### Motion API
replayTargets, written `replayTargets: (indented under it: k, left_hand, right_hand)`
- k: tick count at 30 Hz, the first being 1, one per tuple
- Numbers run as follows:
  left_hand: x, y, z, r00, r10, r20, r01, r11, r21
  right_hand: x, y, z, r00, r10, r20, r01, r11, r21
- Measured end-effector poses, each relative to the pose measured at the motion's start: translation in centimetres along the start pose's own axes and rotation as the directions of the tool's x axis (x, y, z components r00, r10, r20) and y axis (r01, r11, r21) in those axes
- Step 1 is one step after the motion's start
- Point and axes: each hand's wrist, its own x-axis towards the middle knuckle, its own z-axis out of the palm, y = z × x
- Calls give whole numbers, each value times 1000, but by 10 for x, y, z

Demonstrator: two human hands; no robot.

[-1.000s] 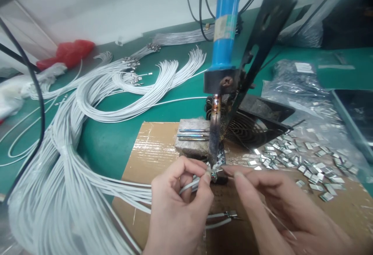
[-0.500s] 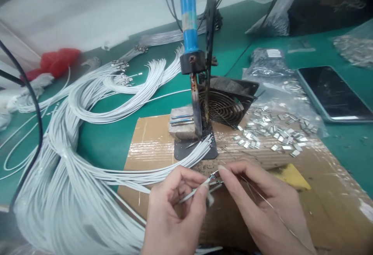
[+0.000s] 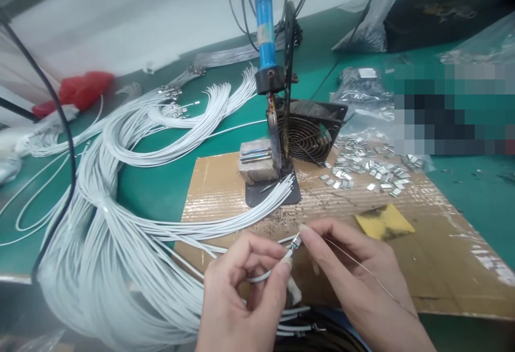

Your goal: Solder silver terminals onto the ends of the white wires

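My left hand (image 3: 249, 287) pinches a white cable just behind its end. A small metal connector (image 3: 295, 242) sits at the cable's tip, between my two hands. My right hand (image 3: 354, 271) is closed at the connector, thumb and forefinger together. A thin wire (image 3: 372, 276) runs back from it across the palm. Beyond the hands, a bundle of white cables (image 3: 241, 226) ends near the black base of a stand. The stand holds a blue-handled soldering iron (image 3: 266, 41) pointing down, its tip beside a grey block (image 3: 259, 161).
Loose metal connectors (image 3: 374, 167) lie scattered on the cardboard (image 3: 442, 255) at the right. Nearer is a yellow sponge (image 3: 386, 222) with dark stains. A black fan (image 3: 316, 132) stands behind the iron. Thick white cable coils (image 3: 120, 282) cover the left side. Part of the right is pixelated.
The view has shifted, uncovering more of the yellow sponge and cable ends below my hands. Both hands remain together at the connector. The second connector beside it no longer shows clearly.
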Motion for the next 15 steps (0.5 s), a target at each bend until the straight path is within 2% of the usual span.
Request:
replayTargets:
  k: [5,15]
  left_hand:
    - [-1,0,1,1000,6,-5,-6,1000,-8]
    - [-2,-1,3,1000,19,-16,-19,999,44]
  right_hand:
    - [-2,-1,0,999,31,12,-32,999,19]
    - [-1,-1,-2,983,140,119,-160,972,174]
